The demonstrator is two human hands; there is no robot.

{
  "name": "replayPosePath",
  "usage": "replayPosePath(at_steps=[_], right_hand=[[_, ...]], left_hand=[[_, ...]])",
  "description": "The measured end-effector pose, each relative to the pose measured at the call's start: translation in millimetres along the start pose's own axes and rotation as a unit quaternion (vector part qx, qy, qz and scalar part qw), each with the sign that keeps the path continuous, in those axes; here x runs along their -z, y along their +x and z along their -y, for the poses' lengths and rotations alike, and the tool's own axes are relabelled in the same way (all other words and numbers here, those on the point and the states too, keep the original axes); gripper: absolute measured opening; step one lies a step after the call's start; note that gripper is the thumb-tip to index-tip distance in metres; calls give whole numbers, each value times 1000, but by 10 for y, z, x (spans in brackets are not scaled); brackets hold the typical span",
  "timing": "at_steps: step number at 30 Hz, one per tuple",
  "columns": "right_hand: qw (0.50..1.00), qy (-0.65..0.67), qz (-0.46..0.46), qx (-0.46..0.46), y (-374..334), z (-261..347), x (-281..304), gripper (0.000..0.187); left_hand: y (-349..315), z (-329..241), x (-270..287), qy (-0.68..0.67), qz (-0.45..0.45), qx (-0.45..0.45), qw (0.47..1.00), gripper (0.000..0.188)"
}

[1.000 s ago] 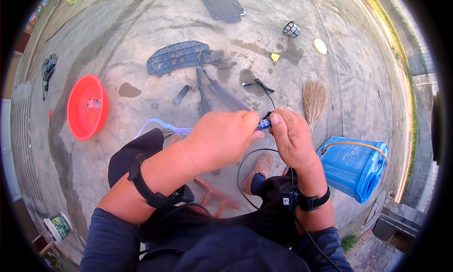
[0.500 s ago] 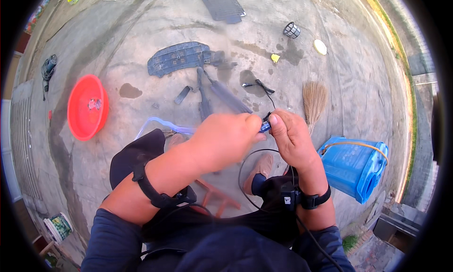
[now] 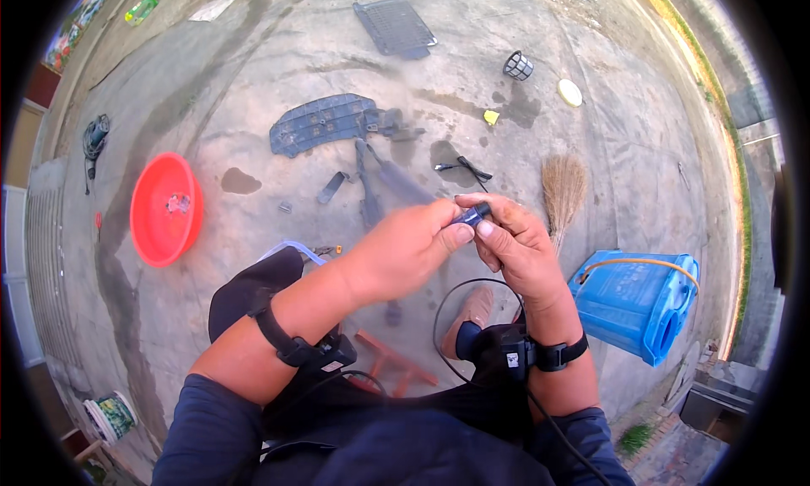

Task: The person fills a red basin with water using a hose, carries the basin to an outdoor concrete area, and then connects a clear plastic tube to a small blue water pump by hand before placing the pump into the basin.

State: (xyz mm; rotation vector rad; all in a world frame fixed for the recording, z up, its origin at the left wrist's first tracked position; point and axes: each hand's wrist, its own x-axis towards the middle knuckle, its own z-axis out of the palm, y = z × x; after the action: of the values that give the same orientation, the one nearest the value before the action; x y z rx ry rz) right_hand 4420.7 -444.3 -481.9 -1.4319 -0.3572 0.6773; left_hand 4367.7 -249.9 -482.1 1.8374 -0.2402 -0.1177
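Observation:
Just above my knees, both hands hold a small dark blue cylindrical piece with a black end. My left hand pinches its lower-left part between thumb and fingers. My right hand grips it from the other side, thumb pressed on its front and fingers curled behind. Fingers hide part of the piece, so its exact kind is unclear. Beyond the hands a thin black cord with a plug lies on the ground, one end running toward my right fingers. A bluish clear hose lies near my left knee.
A blue tank with a strap lies at right, near a straw broom. A red basin stands left. Farther out are a curved dark plastic plate, a black strainer basket, a round pale lid and a power tool.
My left hand was blurred in motion and now looks steadier. The dark blue piece has tilted, with its black end now showing up and to the right. The view has shifted slightly.

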Motion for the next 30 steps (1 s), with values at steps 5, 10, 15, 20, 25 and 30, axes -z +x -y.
replayPosePath(at_steps=[5,10,15,20,25,30], right_hand=[[999,51,-8,-7,-7,-54,23,32],[998,36,-36,32,20,-86,-5,32],[998,31,-50,32,1,-73,10,30],[995,84,-44,39,3,-92,29,32],[995,62,-64,37,27,-90,33,30],[986,97,-133,-5,108,-37,168,27]], left_hand=[[-1,-36,-4,-104,24,83,991,26],[-5,-45,21,-148,3,90,985,25],[-6,-51,28,-91,6,104,990,26],[7,-68,23,-98,12,111,989,26],[5,-32,10,-115,16,132,984,26],[36,104,7,-29,-78,109,991,29]])
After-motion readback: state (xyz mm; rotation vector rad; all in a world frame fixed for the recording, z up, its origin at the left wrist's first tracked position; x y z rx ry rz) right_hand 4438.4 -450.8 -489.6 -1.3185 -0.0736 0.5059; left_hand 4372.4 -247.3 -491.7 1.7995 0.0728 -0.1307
